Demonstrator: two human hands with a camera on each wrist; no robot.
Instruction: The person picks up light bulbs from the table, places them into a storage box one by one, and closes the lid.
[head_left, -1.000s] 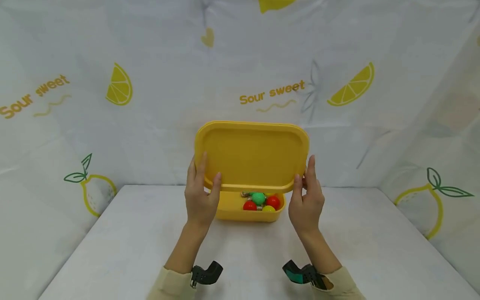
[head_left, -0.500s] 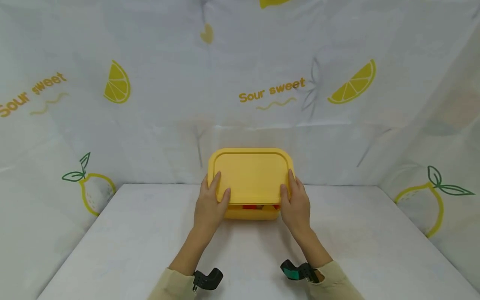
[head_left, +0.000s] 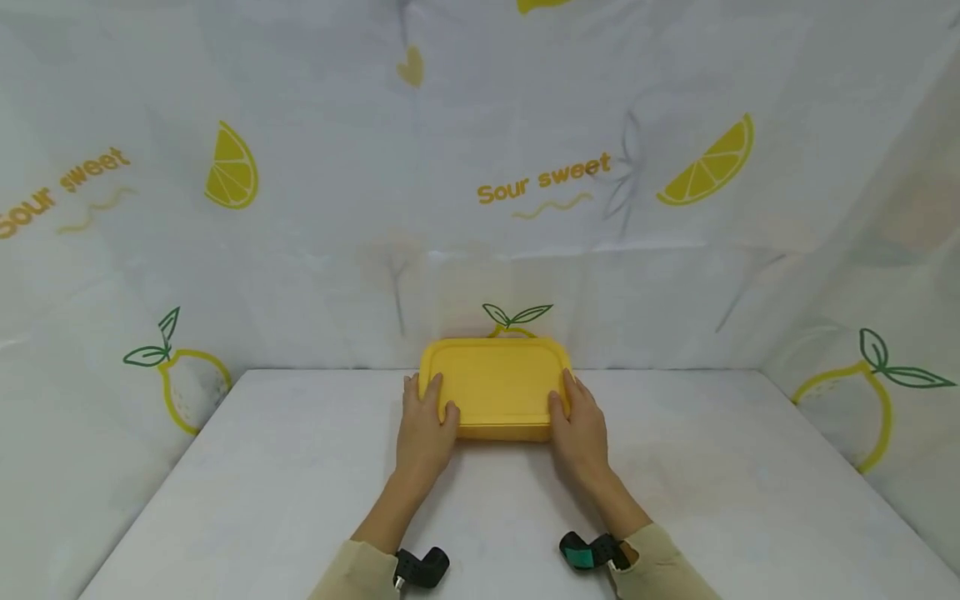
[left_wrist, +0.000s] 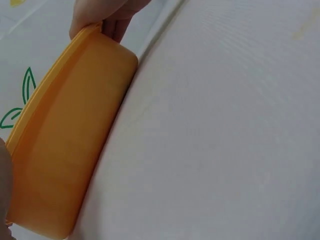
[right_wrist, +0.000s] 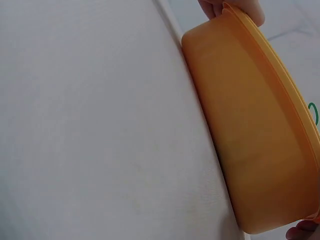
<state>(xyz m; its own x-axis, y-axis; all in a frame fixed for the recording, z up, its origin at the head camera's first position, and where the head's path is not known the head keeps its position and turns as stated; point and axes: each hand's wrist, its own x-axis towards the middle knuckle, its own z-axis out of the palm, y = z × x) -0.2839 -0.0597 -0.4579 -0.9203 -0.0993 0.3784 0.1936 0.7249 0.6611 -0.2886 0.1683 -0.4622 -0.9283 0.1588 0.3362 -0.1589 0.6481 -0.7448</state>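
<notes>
A yellow lid point(head_left: 498, 379) lies over a yellow plastic box point(head_left: 502, 433) on the table, in the middle of the head view. My left hand point(head_left: 426, 429) grips the lid's left end, thumb on top. At the opposite end my right hand point(head_left: 581, 425) holds the lid the same way. In the left wrist view the box wall point(left_wrist: 75, 130) stands on the table, with the lid's rim along its upper edge. From the right wrist, fingertips point(right_wrist: 302, 230) show below the lid's rim beside the box. The lid hides what is inside.
The box stands near the back of a white table point(head_left: 300, 483). Right behind the table hangs a white cloth point(head_left: 330, 167) printed with lemons and lettering. Black wrist cameras point(head_left: 423, 568) sit on both wrists.
Both hands have lowered the lid from a raised, tilted position down onto the box. The red, green and yellow bulb-like pieces inside, visible earlier, are now covered.
</notes>
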